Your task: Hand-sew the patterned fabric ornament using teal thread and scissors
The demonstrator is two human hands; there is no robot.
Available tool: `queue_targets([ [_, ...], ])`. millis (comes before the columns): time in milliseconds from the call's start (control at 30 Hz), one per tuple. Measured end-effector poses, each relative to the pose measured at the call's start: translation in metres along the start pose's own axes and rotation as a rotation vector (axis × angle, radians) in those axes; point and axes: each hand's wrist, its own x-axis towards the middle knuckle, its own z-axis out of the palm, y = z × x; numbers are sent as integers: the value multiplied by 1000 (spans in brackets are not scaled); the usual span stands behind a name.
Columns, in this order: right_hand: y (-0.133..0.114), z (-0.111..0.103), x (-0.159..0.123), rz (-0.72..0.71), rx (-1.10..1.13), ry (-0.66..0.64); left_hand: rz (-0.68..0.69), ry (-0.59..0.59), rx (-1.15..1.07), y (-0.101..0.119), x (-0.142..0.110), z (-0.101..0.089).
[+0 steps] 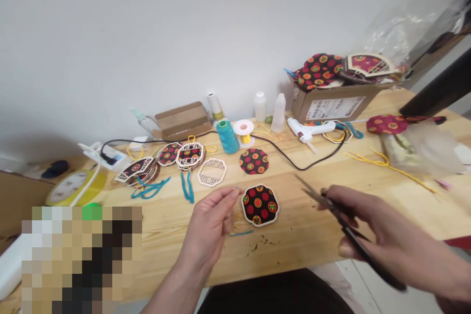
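Observation:
My left hand (213,221) is closed in a pinch at the left corner of a scalloped ornament (260,205), dark flower-print fabric inside a pale wooden rim. A speck of blue shows at my fingertips, and a thin blue cord (242,233) trails out below the hand; its course between my fingers is hidden. To the right, my right hand (362,225) grips black-handled scissors (340,221), their blades slightly apart and pointing toward the ornament without touching it. Behind the ornament lie a cut piece of flower-print fabric (254,161) and a bare wooden lattice frame (212,172).
Dark scraps (263,245) lie near the table's front. Behind are a teal thread cone (228,137), a yellow cord spool (244,133), a glue gun (309,128) with a black cable, finished ornaments (190,155) and a full cardboard box (333,103). Yellow tape (83,186) is left.

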Motion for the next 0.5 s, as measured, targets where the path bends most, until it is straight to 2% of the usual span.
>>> queue_targets([
  [100, -24, 10, 13, -18, 113, -229, 3, 5, -10, 2, -2, -2],
  [167, -32, 17, 19, -4, 113, -305, 15, 17, -14, 3, -4, -4],
  [333, -33, 30, 28, 48, -1, -363, 58, 46, -7, 5, -6, -6],
  [500, -37, 34, 35, 57, 18, -391, 70, 44, 29, 3, -7, -2],
])
